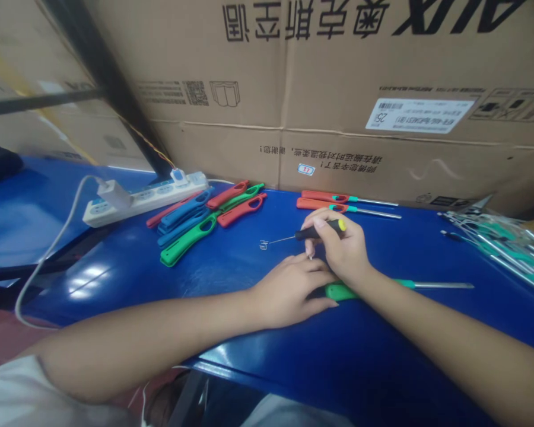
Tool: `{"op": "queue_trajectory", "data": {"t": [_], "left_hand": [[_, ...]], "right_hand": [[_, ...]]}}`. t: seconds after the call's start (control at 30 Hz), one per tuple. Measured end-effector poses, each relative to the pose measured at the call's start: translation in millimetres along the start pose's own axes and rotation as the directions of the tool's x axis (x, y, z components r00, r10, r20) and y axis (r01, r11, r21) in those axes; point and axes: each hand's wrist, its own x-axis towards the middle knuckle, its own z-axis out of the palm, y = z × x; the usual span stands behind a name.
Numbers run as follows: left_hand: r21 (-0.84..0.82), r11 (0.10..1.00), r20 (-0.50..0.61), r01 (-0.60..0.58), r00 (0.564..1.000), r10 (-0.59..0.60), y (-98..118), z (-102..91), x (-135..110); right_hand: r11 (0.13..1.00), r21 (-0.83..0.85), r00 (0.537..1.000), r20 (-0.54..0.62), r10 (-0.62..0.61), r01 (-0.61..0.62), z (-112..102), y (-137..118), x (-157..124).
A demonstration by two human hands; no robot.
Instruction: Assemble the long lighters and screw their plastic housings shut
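My right hand is closed round a screwdriver with a black handle and yellow end. Its thin shaft points left, the tip beside a small cluster of tiny metal screws on the blue table. A tiny pale piece, too small to name, shows at the fingertips of this hand, just above my left hand. My left hand lies on the table, its fingers closed over a green stick lighter. The lighter's metal tube extends right, beyond my right forearm. Much of its body is hidden under both hands.
Several red, blue and green lighter shells lie left, near a white power strip. Two red-orange stick lighters lie at the back. Metal tubes with teal parts are heaped right. A large cardboard box stands behind.
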Motion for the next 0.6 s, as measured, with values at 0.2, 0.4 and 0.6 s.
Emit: {"op": "queue_trajectory", "data": {"t": [0.2, 0.4, 0.6], "left_hand": [[-0.008, 1.000, -0.005, -0.021, 1.000, 0.021, -0.5, -1.0, 1.7], [-0.012, 0.999, -0.021, -0.039, 0.999, 0.038, -3.0, 0.1, 1.5], [-0.008, 0.999, -0.035, -0.042, 0.999, 0.041, -4.1, 0.8, 1.1]], "right_hand": [[0.999, 0.011, 0.997, 0.067, 0.045, -0.046, -1.2, 5.4, 1.8], [0.997, 0.011, 0.993, 0.093, 0.070, -0.071, -0.6, 3.7, 1.2], [0.997, 0.024, 0.992, 0.099, 0.075, -0.078, 0.0, 4.1, 1.0]]}}
